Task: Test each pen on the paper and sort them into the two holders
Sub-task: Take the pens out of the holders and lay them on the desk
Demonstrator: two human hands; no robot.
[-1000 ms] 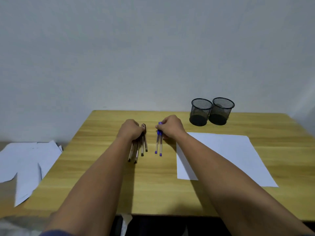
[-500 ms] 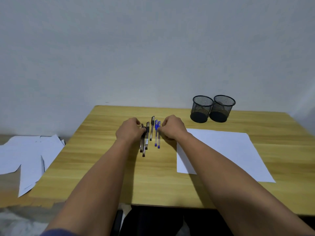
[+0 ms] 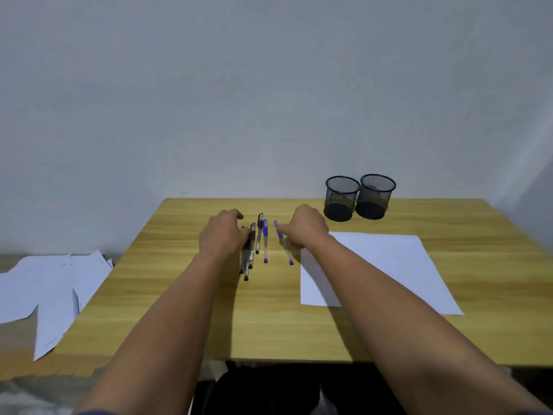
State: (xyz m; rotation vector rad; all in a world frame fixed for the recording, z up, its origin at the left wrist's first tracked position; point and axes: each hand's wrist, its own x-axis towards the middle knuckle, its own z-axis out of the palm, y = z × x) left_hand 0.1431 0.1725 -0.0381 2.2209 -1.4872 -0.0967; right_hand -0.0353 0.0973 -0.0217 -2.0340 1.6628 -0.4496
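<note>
Several pens lie side by side on the wooden table [image 3: 269,324]. My left hand [image 3: 223,236] has its fingers curled over the top ends of a bunch of black pens [image 3: 247,259]. A single black pen [image 3: 259,233] and a blue pen [image 3: 265,242] lie loose just right of them. My right hand [image 3: 305,227] pinches a second blue pen [image 3: 283,245], which slants apart from the others. A white sheet of paper [image 3: 389,265] lies to the right. Two black mesh holders [image 3: 342,199] [image 3: 376,196] stand side by side at the back right; I see no pens in them.
Loose white sheets [image 3: 45,289] lie on a lower surface left of the table. A plain wall rises behind the table's far edge. The table's front edge runs just above my elbows.
The pens, bunched in my two hands a second ago, are now spread on the table. My right hand has moved right, drawing one blue pen away from the rest.
</note>
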